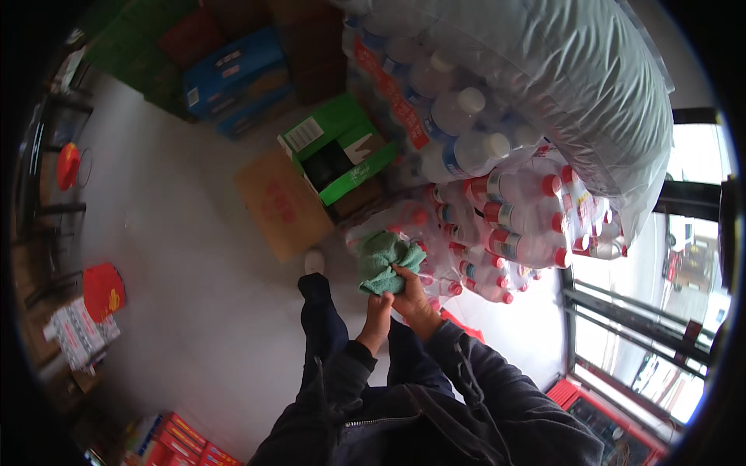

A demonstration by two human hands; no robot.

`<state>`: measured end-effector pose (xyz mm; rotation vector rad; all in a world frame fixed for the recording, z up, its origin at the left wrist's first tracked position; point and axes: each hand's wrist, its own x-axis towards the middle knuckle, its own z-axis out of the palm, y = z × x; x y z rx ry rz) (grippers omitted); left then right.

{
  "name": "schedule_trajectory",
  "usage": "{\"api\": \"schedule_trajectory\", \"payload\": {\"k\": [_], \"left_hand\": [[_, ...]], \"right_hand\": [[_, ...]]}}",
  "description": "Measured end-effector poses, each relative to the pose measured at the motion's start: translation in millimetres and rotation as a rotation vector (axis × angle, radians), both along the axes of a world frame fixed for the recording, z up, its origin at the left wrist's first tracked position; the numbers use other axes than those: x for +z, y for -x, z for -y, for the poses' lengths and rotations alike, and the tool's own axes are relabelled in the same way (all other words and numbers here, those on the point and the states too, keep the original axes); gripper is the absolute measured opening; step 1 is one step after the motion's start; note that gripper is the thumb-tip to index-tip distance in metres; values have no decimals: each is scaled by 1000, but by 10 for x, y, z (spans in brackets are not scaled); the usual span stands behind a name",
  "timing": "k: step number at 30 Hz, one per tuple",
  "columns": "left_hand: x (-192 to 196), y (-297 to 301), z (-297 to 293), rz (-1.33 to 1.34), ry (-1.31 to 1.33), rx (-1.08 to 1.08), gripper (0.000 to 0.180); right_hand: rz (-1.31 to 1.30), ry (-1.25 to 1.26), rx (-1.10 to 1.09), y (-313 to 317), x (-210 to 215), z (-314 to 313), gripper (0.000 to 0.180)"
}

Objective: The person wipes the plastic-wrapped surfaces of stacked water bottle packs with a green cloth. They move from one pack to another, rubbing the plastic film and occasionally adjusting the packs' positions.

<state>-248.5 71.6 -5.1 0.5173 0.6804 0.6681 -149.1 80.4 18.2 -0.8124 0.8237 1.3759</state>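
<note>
A crumpled green cloth [382,264] is bunched up in front of me, held between both hands. My left hand [378,317] is closed on its lower edge. My right hand [416,299] grips its lower right side, thumb lying over the folds. Just beyond the cloth lie clear plastic bottles with red caps [497,210], stacked in shrink-wrapped packs. Some of the fingers are hidden behind the cloth.
An open green box [338,147] sits by a brown cardboard box [284,203] ahead of me. White-capped bottle packs [458,132] rise behind, under a large silvery sheet [559,70]. Blue boxes [237,74] stand farther left. Glass doors [645,295] are on the right.
</note>
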Motion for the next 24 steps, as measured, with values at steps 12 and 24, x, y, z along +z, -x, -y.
{"api": "schedule_trajectory", "payload": {"k": [12, 24], "left_hand": [[109, 285, -1384, -499, -42, 106, 35], [-1075, -857, -1519, -525, -675, -468, 38]], "right_hand": [[300, 43, 177, 593, -115, -330, 31], [2003, 590, 914, -540, -713, -168, 60]]}}
